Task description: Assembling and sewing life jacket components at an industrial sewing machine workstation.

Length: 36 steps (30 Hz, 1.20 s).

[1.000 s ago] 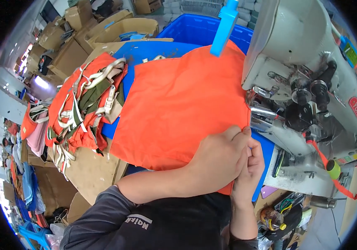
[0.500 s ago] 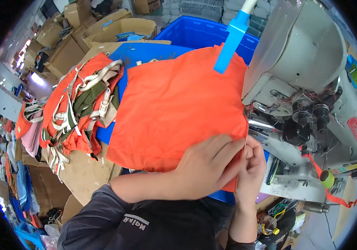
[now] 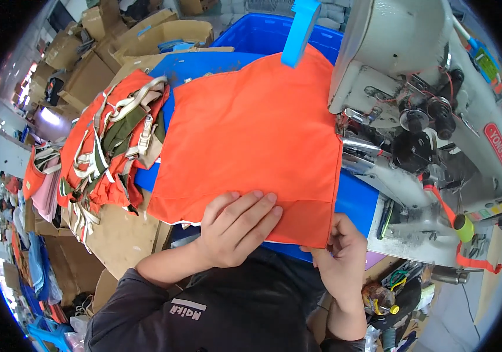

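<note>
An orange fabric piece [image 3: 251,135] lies spread before me, its right edge running up to the metal foot area of an industrial sewing machine [image 3: 403,41]. My left hand [image 3: 236,226] rests on the fabric's front edge with its fingers stretched out flat on top; its thumb is hidden. At the near right corner of the fabric, my right hand [image 3: 343,255] pinches the edge between thumb and fingers. Under the fabric shows a blue table surface [image 3: 356,202].
To the left lies a pile of orange pieces with cream straps [image 3: 107,141]. Behind are a blue bin [image 3: 251,29] and cardboard boxes [image 3: 89,73]. A blue strip [image 3: 299,35] hangs over the fabric's far edge. A bottle with a yellow cap [image 3: 378,298] stands below the machine.
My left hand has moved left, away from the right edge, onto the front part of the fabric. My right hand has shifted down to the near corner. The view has shifted slightly.
</note>
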Each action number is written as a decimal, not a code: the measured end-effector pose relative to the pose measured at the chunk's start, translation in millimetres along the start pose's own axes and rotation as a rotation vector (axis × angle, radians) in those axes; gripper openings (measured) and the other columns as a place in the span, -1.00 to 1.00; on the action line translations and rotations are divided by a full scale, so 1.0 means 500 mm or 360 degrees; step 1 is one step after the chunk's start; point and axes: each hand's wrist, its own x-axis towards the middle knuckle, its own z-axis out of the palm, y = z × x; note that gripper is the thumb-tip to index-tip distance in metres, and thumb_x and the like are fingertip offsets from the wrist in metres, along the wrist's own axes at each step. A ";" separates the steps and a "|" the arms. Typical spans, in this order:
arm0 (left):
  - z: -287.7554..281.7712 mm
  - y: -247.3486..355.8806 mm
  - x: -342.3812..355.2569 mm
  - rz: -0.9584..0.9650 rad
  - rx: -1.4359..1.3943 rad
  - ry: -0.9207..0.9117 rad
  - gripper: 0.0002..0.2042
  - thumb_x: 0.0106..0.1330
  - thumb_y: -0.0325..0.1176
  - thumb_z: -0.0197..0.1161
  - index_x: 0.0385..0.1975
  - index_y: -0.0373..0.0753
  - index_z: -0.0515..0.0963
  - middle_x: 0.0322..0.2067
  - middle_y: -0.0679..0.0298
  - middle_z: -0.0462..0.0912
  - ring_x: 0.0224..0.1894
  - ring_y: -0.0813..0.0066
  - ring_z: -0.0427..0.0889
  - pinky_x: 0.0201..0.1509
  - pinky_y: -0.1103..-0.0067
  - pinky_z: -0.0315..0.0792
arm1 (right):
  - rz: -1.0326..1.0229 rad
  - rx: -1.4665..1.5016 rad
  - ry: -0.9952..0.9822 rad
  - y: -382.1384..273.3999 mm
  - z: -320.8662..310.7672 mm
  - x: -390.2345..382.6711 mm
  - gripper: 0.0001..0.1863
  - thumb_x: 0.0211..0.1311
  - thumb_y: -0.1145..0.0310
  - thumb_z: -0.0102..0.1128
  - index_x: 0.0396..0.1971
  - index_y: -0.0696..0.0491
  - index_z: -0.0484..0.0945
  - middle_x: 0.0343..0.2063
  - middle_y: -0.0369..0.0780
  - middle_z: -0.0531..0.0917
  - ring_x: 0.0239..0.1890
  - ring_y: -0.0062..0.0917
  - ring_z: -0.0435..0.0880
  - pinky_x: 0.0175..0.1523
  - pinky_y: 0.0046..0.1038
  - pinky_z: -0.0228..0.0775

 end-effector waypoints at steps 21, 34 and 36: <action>0.015 0.042 0.080 0.0186 -0.0296 -0.0358 -0.62 0.25 -0.35 0.08 0.04 -0.32 0.55 0.16 0.12 0.53 0.24 0.25 0.47 0.28 0.35 0.33 | -0.0195 -0.0188 0.0315 0.031 0.013 -0.029 -0.80 0.12 0.66 0.23 -0.54 0.16 0.37 -0.67 -0.27 0.44 -0.63 -0.70 0.38 -0.49 -0.62 0.22; 0.034 0.002 0.111 0.0280 -0.0353 -0.0423 -0.56 0.13 -0.33 0.16 0.04 -0.34 0.54 0.15 0.09 0.51 0.15 0.25 0.53 0.21 0.38 0.42 | -0.0253 0.0111 0.0307 0.042 0.022 0.006 -0.85 0.23 0.67 0.08 -0.52 0.16 0.38 -0.56 -0.25 0.64 -0.58 -0.75 0.45 -0.46 -0.67 0.23; 0.039 -0.005 0.116 0.0286 -0.0337 -0.0416 -0.56 0.12 -0.33 0.17 0.03 -0.33 0.54 0.15 0.10 0.51 0.15 0.26 0.53 0.20 0.38 0.42 | -0.0217 0.0267 0.0362 0.042 0.025 0.018 -0.84 0.28 0.65 0.04 -0.50 0.16 0.39 -0.58 -0.26 0.63 -0.59 -0.78 0.42 -0.48 -0.69 0.22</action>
